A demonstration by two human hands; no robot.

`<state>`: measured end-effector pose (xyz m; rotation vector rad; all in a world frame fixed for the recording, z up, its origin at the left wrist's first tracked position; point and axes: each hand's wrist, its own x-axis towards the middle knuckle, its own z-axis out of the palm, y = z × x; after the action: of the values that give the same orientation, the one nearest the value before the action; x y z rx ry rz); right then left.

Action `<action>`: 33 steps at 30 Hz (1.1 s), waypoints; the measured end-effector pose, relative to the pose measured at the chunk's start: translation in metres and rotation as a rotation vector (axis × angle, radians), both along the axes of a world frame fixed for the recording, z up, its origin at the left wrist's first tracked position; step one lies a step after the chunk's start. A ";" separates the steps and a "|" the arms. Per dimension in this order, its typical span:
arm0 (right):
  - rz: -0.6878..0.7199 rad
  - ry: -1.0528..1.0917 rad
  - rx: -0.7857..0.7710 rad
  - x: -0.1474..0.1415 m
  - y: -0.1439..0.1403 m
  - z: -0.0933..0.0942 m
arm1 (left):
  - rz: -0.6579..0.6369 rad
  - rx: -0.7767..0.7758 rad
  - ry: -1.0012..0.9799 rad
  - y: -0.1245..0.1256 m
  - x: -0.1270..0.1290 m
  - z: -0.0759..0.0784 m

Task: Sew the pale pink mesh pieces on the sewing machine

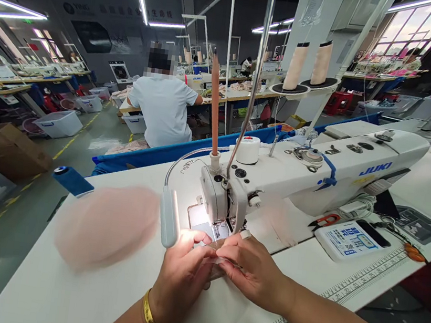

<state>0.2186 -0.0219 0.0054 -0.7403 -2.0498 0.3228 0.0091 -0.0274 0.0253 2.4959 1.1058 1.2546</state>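
Observation:
My left hand [182,272] and my right hand [255,269] meet on the white table, just in front of the needle of a white JUKI sewing machine [317,169]. Together they pinch a small pale piece of fabric [222,260], mostly hidden under the fingers. A gold bangle circles my left wrist. The machine's small lamp [169,218] shines on my left fingers.
A blurred pink fabric pile [106,226] lies on the table [63,295] to the left. Scissors [325,220], a white control box [348,240] and a phone sit to the right. Two thread cones [307,65] stand behind. A person in a pale shirt [163,107] sits ahead, back turned.

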 end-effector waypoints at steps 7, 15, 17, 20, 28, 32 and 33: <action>0.028 0.044 -0.070 0.001 -0.001 0.004 | 0.051 0.072 0.019 -0.005 0.000 0.005; 0.310 -0.105 -0.622 0.041 -0.052 0.092 | -0.222 -0.332 -0.066 -0.062 0.014 0.037; 0.277 -0.106 -0.778 0.039 -0.039 0.087 | -0.219 -0.465 -0.081 -0.056 0.016 0.029; 0.079 -0.244 -0.711 0.020 -0.003 0.055 | 0.009 -0.506 0.092 -0.029 0.015 0.005; -0.177 -0.390 -0.581 -0.017 0.035 0.016 | 0.174 -0.101 0.302 0.002 0.009 -0.021; -0.190 -0.440 -0.535 -0.010 0.028 0.017 | 0.047 0.032 0.330 0.001 0.006 -0.021; -0.194 -0.468 -0.481 -0.006 0.025 0.015 | 0.034 0.031 0.328 0.001 0.006 -0.021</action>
<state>0.2126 0.0035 0.0208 -1.4069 -2.3333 0.5849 0.0148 -0.0262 0.0044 2.7875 1.2067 0.8944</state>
